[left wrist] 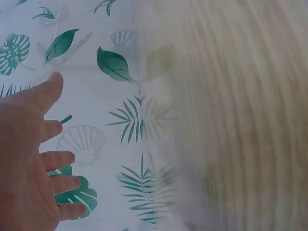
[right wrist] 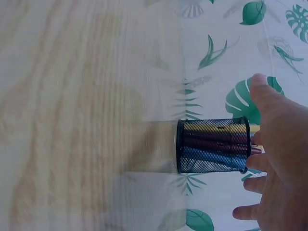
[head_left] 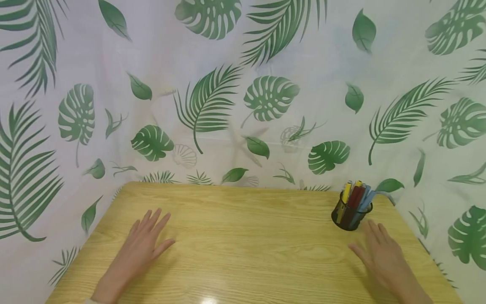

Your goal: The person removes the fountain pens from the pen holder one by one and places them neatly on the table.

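A black mesh pen cup (head_left: 346, 218) stands at the back right of the wooden table, holding several yellow, dark red and blue pens (head_left: 357, 196). My right hand (head_left: 385, 257) is just in front of the cup, fingers stretched toward it, thumb spread to the left, gripping nothing. In the right wrist view the same cup (right wrist: 214, 147) shows beyond the fingers; whether they touch it cannot be told. Over the left side of the table, my left hand (head_left: 140, 247) is spread with straight fingers and holds nothing. In the left wrist view that hand (left wrist: 29, 159) has no object beside it.
The light wooden tabletop (head_left: 243, 240) runs back to a white wall covering (head_left: 326, 114) printed with green leaves and pale shells. The covering also borders the table on the left and right sides. A bright reflection lies near the front edge.
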